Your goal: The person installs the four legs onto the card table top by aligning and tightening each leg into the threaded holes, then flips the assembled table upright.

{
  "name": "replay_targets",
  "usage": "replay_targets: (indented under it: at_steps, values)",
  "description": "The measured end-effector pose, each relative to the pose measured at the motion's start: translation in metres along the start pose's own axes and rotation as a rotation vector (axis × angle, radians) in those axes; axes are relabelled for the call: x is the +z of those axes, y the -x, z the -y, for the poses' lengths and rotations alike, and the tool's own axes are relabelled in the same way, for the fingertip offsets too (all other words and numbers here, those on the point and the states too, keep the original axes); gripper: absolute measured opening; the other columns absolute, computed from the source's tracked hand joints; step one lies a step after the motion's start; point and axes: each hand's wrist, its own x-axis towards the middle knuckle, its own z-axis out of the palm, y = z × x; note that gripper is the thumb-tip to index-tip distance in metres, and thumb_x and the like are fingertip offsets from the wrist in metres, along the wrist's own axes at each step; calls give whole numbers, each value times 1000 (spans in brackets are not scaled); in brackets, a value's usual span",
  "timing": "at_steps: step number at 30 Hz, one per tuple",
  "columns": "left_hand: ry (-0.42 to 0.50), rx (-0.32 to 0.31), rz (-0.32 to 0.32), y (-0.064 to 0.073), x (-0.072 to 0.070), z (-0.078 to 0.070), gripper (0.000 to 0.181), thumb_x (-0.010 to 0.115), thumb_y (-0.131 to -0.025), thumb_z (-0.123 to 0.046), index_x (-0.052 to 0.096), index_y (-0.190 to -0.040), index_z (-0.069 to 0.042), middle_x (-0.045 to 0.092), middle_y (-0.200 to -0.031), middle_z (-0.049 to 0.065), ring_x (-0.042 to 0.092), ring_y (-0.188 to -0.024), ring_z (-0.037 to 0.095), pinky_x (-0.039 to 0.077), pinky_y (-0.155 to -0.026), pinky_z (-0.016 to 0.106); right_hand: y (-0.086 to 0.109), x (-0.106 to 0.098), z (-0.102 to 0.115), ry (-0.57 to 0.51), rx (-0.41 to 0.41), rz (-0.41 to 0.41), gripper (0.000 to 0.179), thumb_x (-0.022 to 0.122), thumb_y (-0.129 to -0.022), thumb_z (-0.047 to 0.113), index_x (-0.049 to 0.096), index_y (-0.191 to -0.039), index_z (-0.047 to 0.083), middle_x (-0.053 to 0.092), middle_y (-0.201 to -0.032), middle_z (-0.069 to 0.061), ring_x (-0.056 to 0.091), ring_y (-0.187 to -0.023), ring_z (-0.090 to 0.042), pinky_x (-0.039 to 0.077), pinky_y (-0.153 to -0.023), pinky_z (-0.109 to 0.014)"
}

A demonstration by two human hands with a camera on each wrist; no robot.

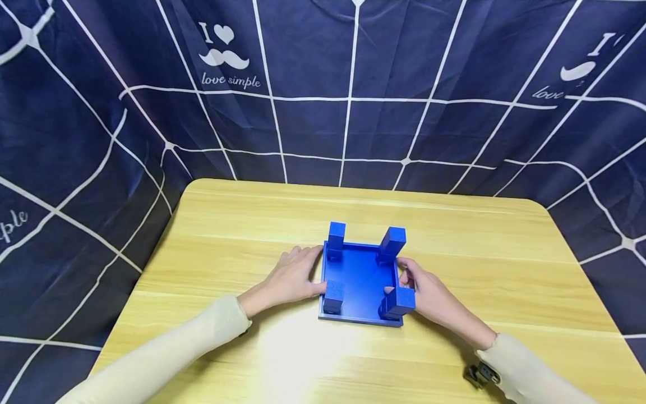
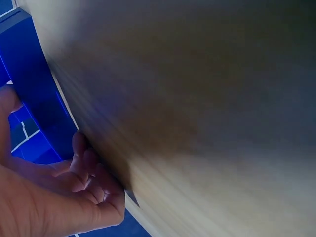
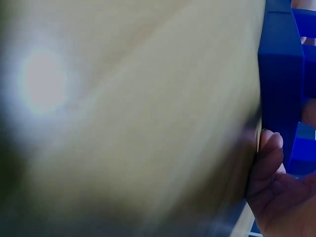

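Observation:
A square blue tray-like piece (image 1: pixel 360 283) with a low rim sits on the wooden table, a block post standing at each corner. Its back left post (image 1: pixel 336 238) and back right post (image 1: pixel 392 244) lean outward in the head view. From the left side, my left hand (image 1: pixel 290 278) grips the rim, thumb over the edge by the front left post (image 1: pixel 333 297). My right hand (image 1: pixel 429 293) holds the opposite side, its thumb over the rim and partly hidden behind the front right post (image 1: pixel 398 303). Both wrist views show curled fingers at the piece's outer wall (image 2: pixel 49 94).
Pale wood tabletop (image 1: pixel 242 224) with rounded back corners surrounds the piece. Dark blue cloth (image 1: pixel 313 129) with white lines hangs behind and at both sides. A small black device (image 1: pixel 481 375) is at the right sleeve cuff.

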Motion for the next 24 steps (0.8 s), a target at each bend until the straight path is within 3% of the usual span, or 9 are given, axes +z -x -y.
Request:
replay_targets:
  at_steps: [9,12,15,18,21,24]
  values:
    - [10,16,-17,-4,1,-2,91,81,-93,-43,44,-164,1,58,-156,20,59,-125,38,47,-102,57,-4,3,3,23,-82,-16,50,80,-97,20,56,-135,-2,56,-94,5,53,-81,-11,47,-71,-30]
    - [13,24,-26,-5,1,-1,90,81,-94,-44,44,-164,1,58,-157,19,60,-125,37,48,-103,57,-6,6,3,37,-93,-27,35,77,-97,20,59,-122,4,54,-90,5,51,-80,-12,45,-70,-31]
    - [24,27,-31,-3,0,-1,89,82,-94,-42,45,-164,0,59,-156,18,61,-125,37,49,-104,57,-6,8,5,59,-114,-47,32,76,-96,20,61,-119,4,51,-91,3,50,-83,-14,43,-72,-33]
    - [43,41,-33,-2,-1,-2,86,82,-94,-37,46,-163,-1,60,-154,18,61,-127,38,49,-106,57,-3,10,6,61,-119,-62,50,78,-93,18,63,-133,-7,50,-97,-2,48,-89,-17,42,-72,-31]
    - [54,55,-46,-1,0,-3,85,82,-94,-32,46,-163,-1,60,-155,18,60,-134,39,49,-109,57,1,10,8,40,-100,-61,70,78,-92,16,53,-149,-17,49,-104,-7,46,-92,-19,42,-71,-29]
    - [51,70,-72,0,0,-4,83,80,-94,-26,45,-163,1,62,-152,19,62,-132,38,49,-110,55,2,9,10,37,-94,-61,69,76,-93,16,53,-150,-15,50,-105,-7,47,-94,-19,43,-72,-29]
